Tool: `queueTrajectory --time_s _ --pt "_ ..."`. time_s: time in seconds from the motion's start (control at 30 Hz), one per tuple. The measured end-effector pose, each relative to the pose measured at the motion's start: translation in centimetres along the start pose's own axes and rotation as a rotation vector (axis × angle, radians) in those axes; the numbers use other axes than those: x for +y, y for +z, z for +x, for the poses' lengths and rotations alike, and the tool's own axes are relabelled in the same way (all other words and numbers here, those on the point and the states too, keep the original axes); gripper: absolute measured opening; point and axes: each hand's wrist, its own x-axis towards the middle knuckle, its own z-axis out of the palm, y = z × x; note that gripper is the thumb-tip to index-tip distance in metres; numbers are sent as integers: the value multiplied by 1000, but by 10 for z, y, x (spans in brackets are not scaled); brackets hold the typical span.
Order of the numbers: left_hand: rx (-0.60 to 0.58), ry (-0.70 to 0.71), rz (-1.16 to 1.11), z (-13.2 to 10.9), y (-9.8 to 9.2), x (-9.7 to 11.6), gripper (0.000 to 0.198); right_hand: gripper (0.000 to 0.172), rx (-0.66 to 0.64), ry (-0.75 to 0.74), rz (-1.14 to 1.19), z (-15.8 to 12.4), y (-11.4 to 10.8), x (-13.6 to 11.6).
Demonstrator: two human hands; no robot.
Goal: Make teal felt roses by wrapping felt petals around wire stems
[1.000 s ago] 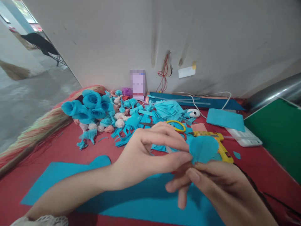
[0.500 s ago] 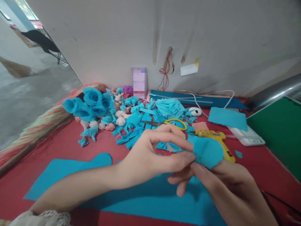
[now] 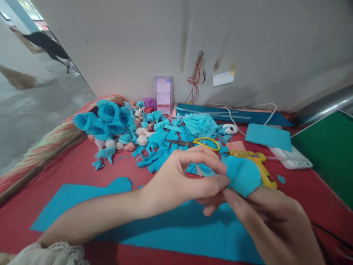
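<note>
Between both hands is a small blue crepe paper petal (image 3: pixel 244 176) with a rounded edge. My left hand (image 3: pixel 190 180) pinches its left edge between thumb and fingers. My right hand (image 3: pixel 273 217) grips the lower edge, thumb in front and fingers partly hidden behind the paper. Below the hands a large blue crepe paper sheet (image 3: pixel 176 232) lies flat, partly covered by my left forearm. Just beyond the petal rests a yellow glue gun (image 3: pixel 248 156). Yellow-handled scissors (image 3: pixel 206 143) lie on blue paper strips (image 3: pixel 158 147) behind my left hand.
Blue paper roses (image 3: pixel 107 117) and small pink and white paper flowers stand at the back left of the red table (image 3: pixel 16 213). A phone (image 3: pixel 163 94) leans on the wall. Folded blue paper (image 3: pixel 268 137) lies over a white device (image 3: pixel 296 160). A green board (image 3: pixel 328 147) stands right.
The petal stays pinched in both hands, its face turned slightly. The left hand's lower fingers have curled up a little, and the view has shifted slightly.
</note>
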Motion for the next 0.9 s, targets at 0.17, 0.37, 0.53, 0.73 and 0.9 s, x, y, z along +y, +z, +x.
queueTrajectory --time_s 0.17,0.37,0.53,0.73,0.9 --pt "14 1 -15 0 1 0 3 31 15 19 -56 3 3 1" --pt "8 -36 -28 0 2 0 2 30 63 -13 -95 -1 2 1" --pt "-37 -118 -128 -1 2 -2 15 33 62 30 -139 -2 3 -2" --pt "-63 -141 -191 -1 4 -1 19 35 50 3 -126 -1 6 0" --pt "-16 -25 60 -1 -1 3 2 29 -15 106 115 -2 0 4"
